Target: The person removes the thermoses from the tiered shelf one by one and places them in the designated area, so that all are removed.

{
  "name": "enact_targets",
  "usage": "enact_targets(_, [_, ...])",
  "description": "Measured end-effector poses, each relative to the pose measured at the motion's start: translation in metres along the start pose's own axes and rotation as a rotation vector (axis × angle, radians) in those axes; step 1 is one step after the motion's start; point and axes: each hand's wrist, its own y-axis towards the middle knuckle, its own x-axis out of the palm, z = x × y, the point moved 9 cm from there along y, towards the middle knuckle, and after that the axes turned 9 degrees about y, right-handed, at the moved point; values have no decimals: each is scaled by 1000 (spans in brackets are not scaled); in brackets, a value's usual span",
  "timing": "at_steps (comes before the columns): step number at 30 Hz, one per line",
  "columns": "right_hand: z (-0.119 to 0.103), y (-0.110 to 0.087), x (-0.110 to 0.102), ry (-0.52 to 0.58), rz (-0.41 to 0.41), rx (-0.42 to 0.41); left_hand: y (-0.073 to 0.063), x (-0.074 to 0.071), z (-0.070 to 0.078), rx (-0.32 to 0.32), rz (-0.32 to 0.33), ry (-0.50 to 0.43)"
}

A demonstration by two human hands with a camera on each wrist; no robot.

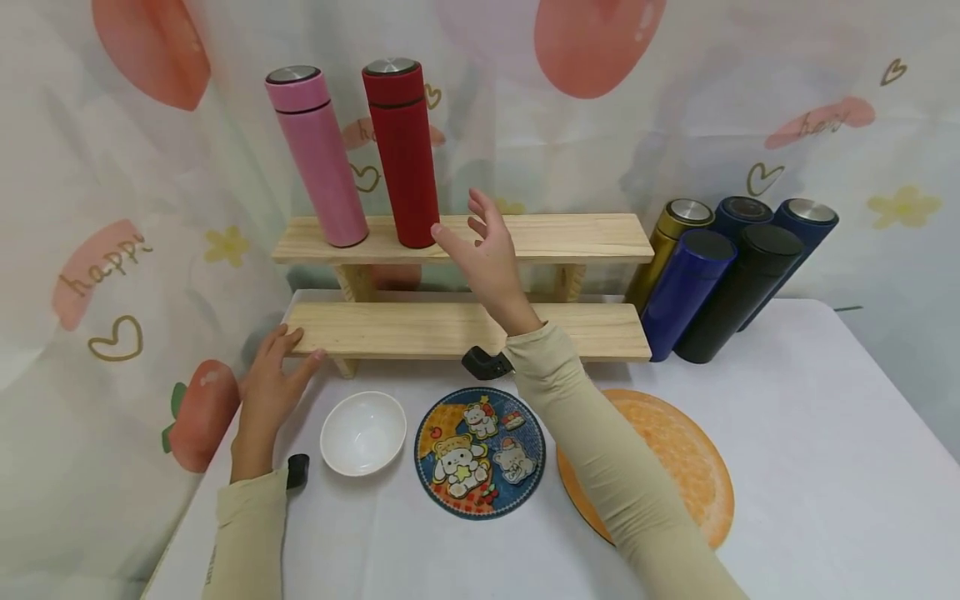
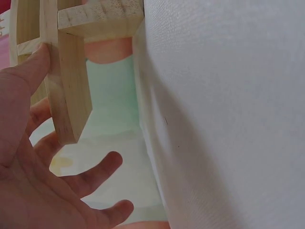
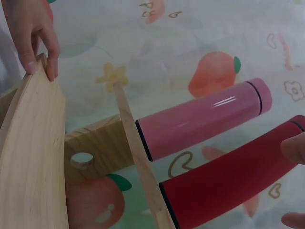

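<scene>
L grip point(image 1: 268, 385) pinching wood shelf point(image 1: 405, 327), R grip point(image 1: 491, 265) loose nr red flask point(image 1: 403, 158), white tbl point(image 1: 817, 442), printed backdrop point(image 1: 585, 154)

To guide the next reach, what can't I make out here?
Head: whether right hand touches red bottle; thumb covers the spot.
Right wrist: red bottle's top, cut off by right edge.
Head: part of orange mat, behind right sleeve.
Head: base of middle back bottle, behind front bottles.

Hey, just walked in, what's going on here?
A person's left hand has its grip on the left end of the lower wooden shelf. The right hand is open beside a red flask; whether they touch, I can't tell. That and a pink flask stand on the upper shelf, with five more flasks clustered to the right.
</scene>
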Motion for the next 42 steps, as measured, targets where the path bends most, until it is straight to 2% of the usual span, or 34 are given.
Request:
enact_targets(5, [-2, 11, 14, -9, 1, 34, 1, 0, -1, 0, 7, -5])
enact_targets(16, [-6, 40, 37, -73, -14, 38, 2, 0, 1, -1, 10, -11])
enact_targets(24, [-5, 54, 48, -40, -15, 66, 1, 1, 1, -9, 2, -20])
enact_targets(31, [1, 65, 50, -8, -8, 79, 3, -1, 0, 4, 13, -18])
enact_targets(42, [13, 73, 51, -43, -5, 73, 2, 1, -2, 9, 16, -10])
